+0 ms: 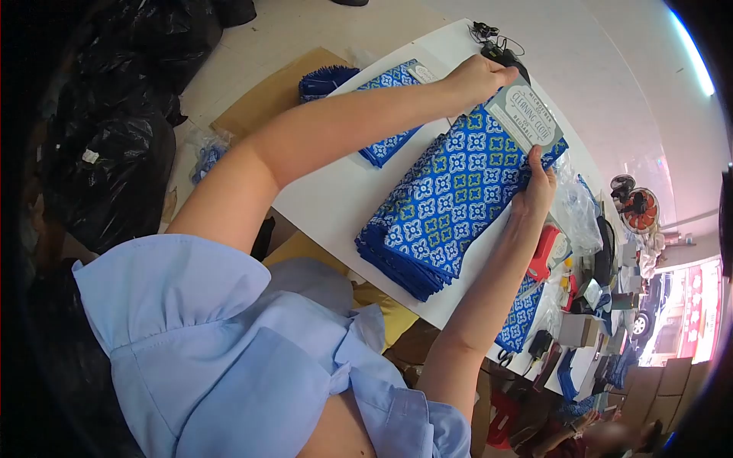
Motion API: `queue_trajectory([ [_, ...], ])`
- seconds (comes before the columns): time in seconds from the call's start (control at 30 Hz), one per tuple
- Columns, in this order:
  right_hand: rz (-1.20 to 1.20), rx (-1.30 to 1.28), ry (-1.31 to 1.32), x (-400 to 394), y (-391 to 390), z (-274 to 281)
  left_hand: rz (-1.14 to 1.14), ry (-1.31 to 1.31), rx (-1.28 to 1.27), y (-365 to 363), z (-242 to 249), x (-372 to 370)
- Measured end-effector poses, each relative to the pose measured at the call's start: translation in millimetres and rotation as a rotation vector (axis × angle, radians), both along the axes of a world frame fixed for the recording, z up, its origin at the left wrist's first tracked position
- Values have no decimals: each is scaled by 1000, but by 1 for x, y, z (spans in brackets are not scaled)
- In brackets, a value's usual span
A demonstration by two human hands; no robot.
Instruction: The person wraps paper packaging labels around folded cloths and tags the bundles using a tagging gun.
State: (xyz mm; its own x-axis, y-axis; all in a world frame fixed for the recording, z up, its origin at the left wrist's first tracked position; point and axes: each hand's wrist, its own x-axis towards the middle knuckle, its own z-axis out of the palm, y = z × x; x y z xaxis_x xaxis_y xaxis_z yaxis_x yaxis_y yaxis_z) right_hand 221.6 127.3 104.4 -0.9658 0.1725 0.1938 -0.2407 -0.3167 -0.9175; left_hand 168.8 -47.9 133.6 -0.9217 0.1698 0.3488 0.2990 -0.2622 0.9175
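White table (324,202), stack of blue patterned cloths (435,206), smaller patterned bundle (394,78) beside it; black cable (500,50) near one end

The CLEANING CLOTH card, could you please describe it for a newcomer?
On the white table, find the large patterned cloth stack. At its far end is the grey card, the only one with left hand and right hand at its edges.
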Motion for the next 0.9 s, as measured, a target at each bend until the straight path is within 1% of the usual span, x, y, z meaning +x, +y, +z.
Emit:
queue_trajectory([
  [0.03,-2,-1,5,1,-1,0,38,-2,149,3,-3,-1],
  [0.07,6,1,12,4,-2,0,26,-37,225,5,-6,-4],
  [0.1,13,5,17,5,-2,1,20,-36,223,6,-5,-2],
  [0.17,22,17,39,5,-1,-2,49,-22,306,9,-8,3],
  [0.27,1,6,71,7,-3,-7,102,10,289,11,-14,3],
  [0.5,-11,45,79,7,-1,-14,98,-22,276,7,-17,2],
  [0.57,35,19,80,6,-1,-15,105,-10,227,5,-21,-3],
  [0.7,22,33,73,8,-1,-16,131,-12,155,0,-16,3],
  [0.77,19,79,89,8,0,-15,214,20,51,-2,-11,9],
  [0.9,-23,121,119,4,0,-20,287,24,-25,-5,-15,9],
])
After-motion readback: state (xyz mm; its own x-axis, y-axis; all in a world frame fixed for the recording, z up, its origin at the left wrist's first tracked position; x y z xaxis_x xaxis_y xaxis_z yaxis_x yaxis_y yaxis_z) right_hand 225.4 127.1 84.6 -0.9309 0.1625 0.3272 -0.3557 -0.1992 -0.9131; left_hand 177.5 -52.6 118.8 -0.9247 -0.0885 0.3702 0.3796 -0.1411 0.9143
